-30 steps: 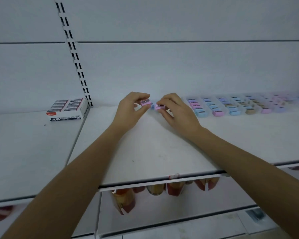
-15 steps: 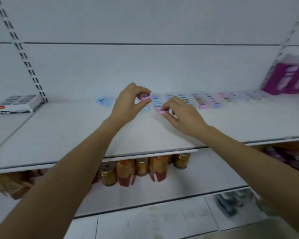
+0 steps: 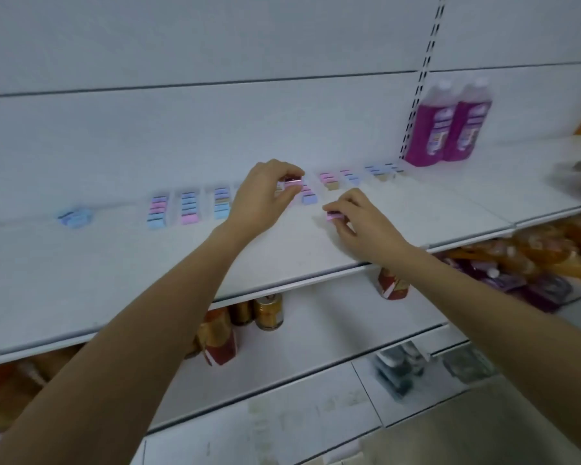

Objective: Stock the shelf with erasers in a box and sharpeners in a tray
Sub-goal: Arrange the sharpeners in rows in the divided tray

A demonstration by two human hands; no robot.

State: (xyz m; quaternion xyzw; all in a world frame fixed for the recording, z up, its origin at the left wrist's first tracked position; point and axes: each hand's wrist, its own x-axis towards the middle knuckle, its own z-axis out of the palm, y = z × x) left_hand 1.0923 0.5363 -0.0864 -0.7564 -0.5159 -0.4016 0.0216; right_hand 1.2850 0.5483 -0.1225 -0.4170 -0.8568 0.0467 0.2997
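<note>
The white shelf (image 3: 114,280) before you carried pastel sharpeners (image 3: 188,208) in pink, blue and tan, ranked in clear trays (image 3: 173,209) along its back. A blurred blue cluster (image 3: 74,217) lay well apart at the left. Two purple bottles (image 3: 450,125) stood upright on the adjoining section at the right.

White matt shelf (image 3: 114,263), smooth, likely painted metal. Pastel sharpeners (image 3: 190,209): plastic, faint sheen. Purple bottles (image 3: 450,129): glossy clear plastic, printed labels. Gold cans (image 3: 267,312): shiny metal.

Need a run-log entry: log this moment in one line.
left hand: pinches raised pink sharpener | right hand: pinches second pink sharpener near shelf
</note>
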